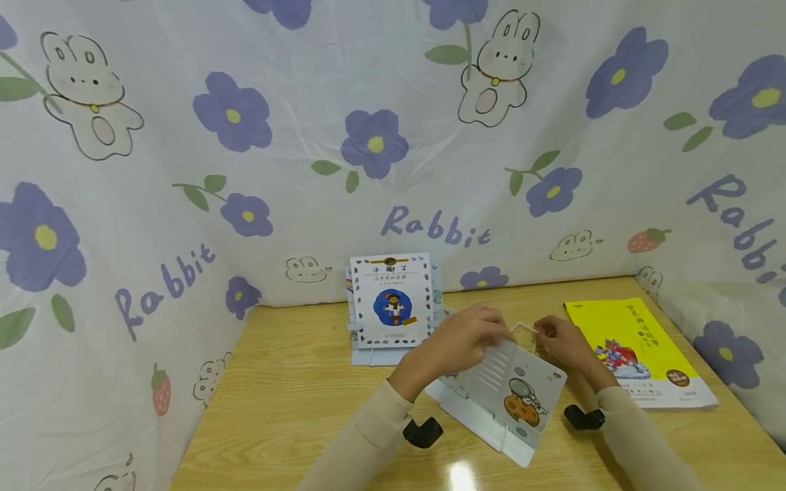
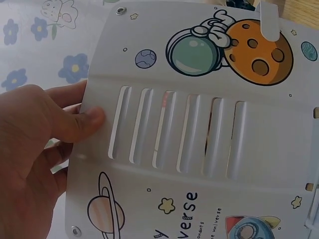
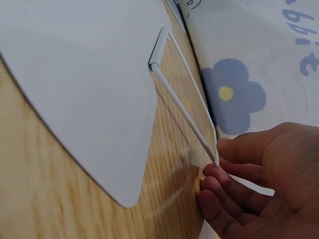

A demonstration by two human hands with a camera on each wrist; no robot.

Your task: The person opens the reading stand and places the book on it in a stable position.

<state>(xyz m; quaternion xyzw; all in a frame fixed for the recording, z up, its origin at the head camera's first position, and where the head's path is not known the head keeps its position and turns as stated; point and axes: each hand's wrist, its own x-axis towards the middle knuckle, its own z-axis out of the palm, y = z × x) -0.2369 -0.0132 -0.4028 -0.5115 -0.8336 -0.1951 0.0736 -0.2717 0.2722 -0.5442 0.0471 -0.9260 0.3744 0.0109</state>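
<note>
A white book stand [image 1: 537, 395] with slots and a space print leans on the table in the head view. My left hand [image 1: 469, 337] pinches its upper edge, thumb on the printed face in the left wrist view and fingers behind. Behind the stand, my right hand [image 1: 565, 344] holds the bent end of a thin white wire leg [image 3: 187, 107] between thumb and fingers. That leg sticks out from a hinge on the plain back panel [image 3: 89, 99]. A white ledge [image 1: 473, 419] runs along the stand's lower front.
At the back centre, a picture book [image 1: 396, 293] stands upright on another book stand [image 1: 368, 356]. To the right lies a yellow book [image 1: 651, 341], close to my right forearm. A rabbit-and-flower cloth [image 1: 295, 170] hangs behind the wooden table [image 1: 282, 402].
</note>
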